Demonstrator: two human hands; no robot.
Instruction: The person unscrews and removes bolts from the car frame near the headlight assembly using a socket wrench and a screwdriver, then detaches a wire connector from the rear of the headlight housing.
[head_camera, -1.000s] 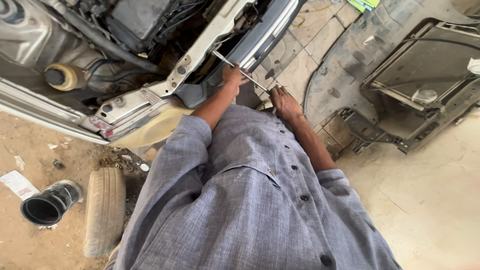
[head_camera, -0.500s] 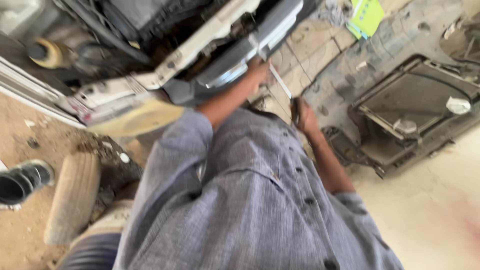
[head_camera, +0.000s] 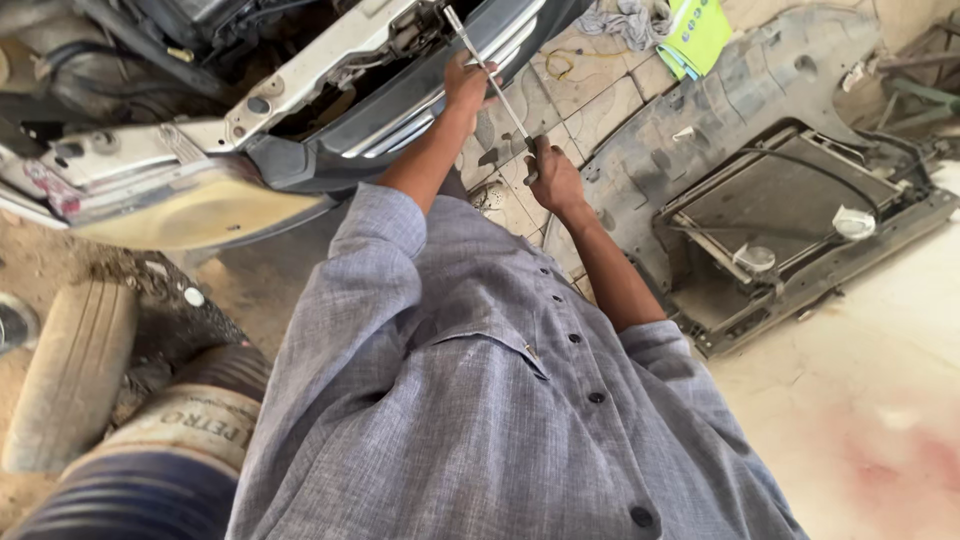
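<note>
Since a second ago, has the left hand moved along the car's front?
Yes. The left hand has gone up the long metal rod toward the white front panel; earlier it sat lower, by the bumper edge. The camera swung too.

Both arms reach forward and away from the body, sleeves pushed back to the elbows, forearms bare. The left grip (head_camera: 468, 85) lies farther out, fingers curled closed around a thin metal rod (head_camera: 487, 75). The right grip (head_camera: 553, 178) sits nearer the body, below and right of the left grip, fist closed on the same rod's lower end.
</note>
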